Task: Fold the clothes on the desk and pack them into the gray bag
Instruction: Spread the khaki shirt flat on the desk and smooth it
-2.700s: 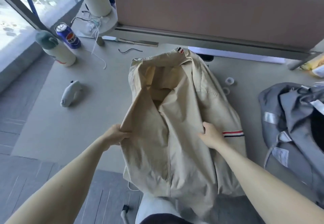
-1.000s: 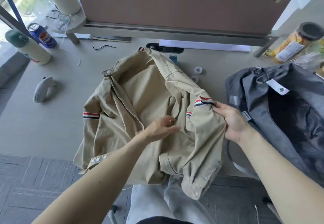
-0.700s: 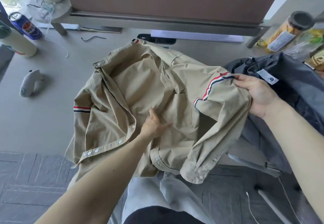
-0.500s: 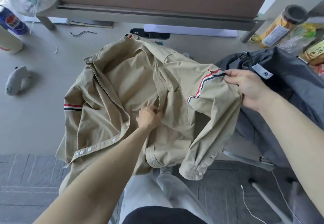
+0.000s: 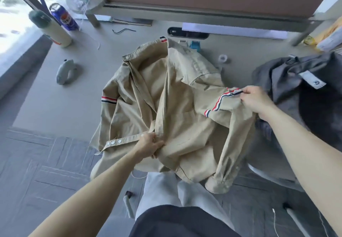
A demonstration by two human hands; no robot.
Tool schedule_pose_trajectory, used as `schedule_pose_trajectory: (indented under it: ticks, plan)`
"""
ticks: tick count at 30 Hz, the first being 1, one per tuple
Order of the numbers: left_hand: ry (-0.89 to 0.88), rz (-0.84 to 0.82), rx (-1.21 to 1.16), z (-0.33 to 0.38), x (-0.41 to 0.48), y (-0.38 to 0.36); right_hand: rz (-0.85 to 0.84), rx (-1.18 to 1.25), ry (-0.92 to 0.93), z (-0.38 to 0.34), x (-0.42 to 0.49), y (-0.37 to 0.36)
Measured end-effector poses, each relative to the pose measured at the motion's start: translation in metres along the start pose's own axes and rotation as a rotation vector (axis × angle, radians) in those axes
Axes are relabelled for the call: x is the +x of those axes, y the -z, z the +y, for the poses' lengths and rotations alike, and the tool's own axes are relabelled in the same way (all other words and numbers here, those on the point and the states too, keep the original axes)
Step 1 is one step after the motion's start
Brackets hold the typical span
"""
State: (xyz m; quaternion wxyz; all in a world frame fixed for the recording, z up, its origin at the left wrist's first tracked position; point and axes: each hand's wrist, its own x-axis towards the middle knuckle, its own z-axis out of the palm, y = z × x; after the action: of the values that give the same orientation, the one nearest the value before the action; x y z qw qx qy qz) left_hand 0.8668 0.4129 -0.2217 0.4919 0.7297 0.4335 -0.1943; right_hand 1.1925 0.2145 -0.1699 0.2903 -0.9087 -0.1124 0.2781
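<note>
- Now mid-fold: holds the tan shirt (image 5: 177,107) in both hands, spread open and rumpled on the desk (image 5: 55,107), just beside the gray bag (image 5: 273,77) and not yet in it.
- Pinches the striped sleeve (image 5: 222,99) with the right hand (image 5: 257,101), fingers curled tight on the stripe's end, close against the bag's near wall.
- Grips the button strip (image 5: 120,141) and front edge with the left hand (image 5: 149,145), fingers wrapped round a bunch of cloth, well apart from the bag.
- Runs from collar (image 5: 148,49) to hem as the long axis, roughly alongside the bag's near wall. Lets the hem and one cuff (image 5: 220,183) droop past the desk edge, the cuff on the bag's side.
- Probably calls for carrying the sleeve away from the bag, across that long axis and onto the shirt's middle.
- Falls to the right hand, as the one nearer the bag and already on the sleeve, while the left pins the front flat.
- Risks dragging the whole shirt along and bunching it further from the bag if the front edge slips loose.
</note>
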Motion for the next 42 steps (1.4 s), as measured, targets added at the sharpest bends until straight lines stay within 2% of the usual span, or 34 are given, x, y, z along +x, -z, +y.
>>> schedule_pose_trajectory:
  ticks: [4, 7, 12, 15, 16, 18, 20, 21, 23, 27, 29, 31, 34, 36, 39, 41, 42]
  plan:
    - [0.031, -0.028, 0.108, -0.007, 0.006, 0.006, -0.085, -0.275, 0.019, -0.001, 0.000, -0.030]
    - [0.021, 0.025, 0.098, 0.000, 0.015, 0.029, -0.141, -0.301, 0.038, -0.009, 0.005, -0.043]
    - [-0.020, 0.453, -0.102, 0.031, 0.053, 0.116, -0.010, -0.207, 0.043, -0.050, 0.012, -0.040]
    - [-0.001, 0.683, 0.007, 0.042, 0.098, 0.175, -0.013, -0.243, 0.062, -0.076, 0.030, -0.047]
    - [0.036, 0.661, 0.066, 0.044, 0.112, 0.190, -0.032, -0.250, 0.047, -0.084, 0.037, -0.051]
    - [0.100, 0.495, 0.167, 0.044, 0.143, 0.212, -0.099, -0.241, -0.038, -0.095, 0.050, -0.066]
    - [0.080, 0.336, 0.231, 0.042, 0.167, 0.225, -0.130, -0.278, -0.106, -0.103, 0.061, -0.085]
    - [0.041, 0.307, 0.242, 0.039, 0.175, 0.228, -0.115, -0.307, -0.078, -0.107, 0.065, -0.094]
    - [-0.030, 0.347, 0.226, 0.031, 0.184, 0.239, -0.075, -0.305, 0.025, -0.121, 0.069, -0.114]
    - [-0.023, 0.496, 0.212, 0.005, 0.185, 0.293, -0.113, -0.081, 0.143, -0.166, 0.073, -0.144]
    - [-0.006, 0.551, 0.209, -0.006, 0.182, 0.325, -0.095, -0.056, 0.193, -0.187, 0.080, -0.156]
    - [0.018, 0.532, 0.232, -0.018, 0.181, 0.352, -0.039, -0.153, 0.209, -0.199, 0.093, -0.168]
    - [0.101, 0.377, 0.296, -0.028, 0.185, 0.364, -0.066, -0.443, 0.132, -0.209, 0.105, -0.176]
    - [0.112, 0.387, 0.305, -0.026, 0.188, 0.359, -0.027, -0.576, 0.107, -0.216, 0.107, -0.176]
    - [0.010, 0.394, 0.101, -0.012, 0.192, 0.353, 0.191, -0.490, 0.289, -0.236, 0.100, -0.179]
    - [-0.006, 0.367, -0.047, -0.004, 0.199, 0.354, 0.186, -0.474, 0.372, -0.257, 0.092, -0.187]
    - [-0.017, 0.405, 0.005, -0.003, 0.204, 0.354, 0.160, -0.513, 0.389, -0.266, 0.088, -0.195]
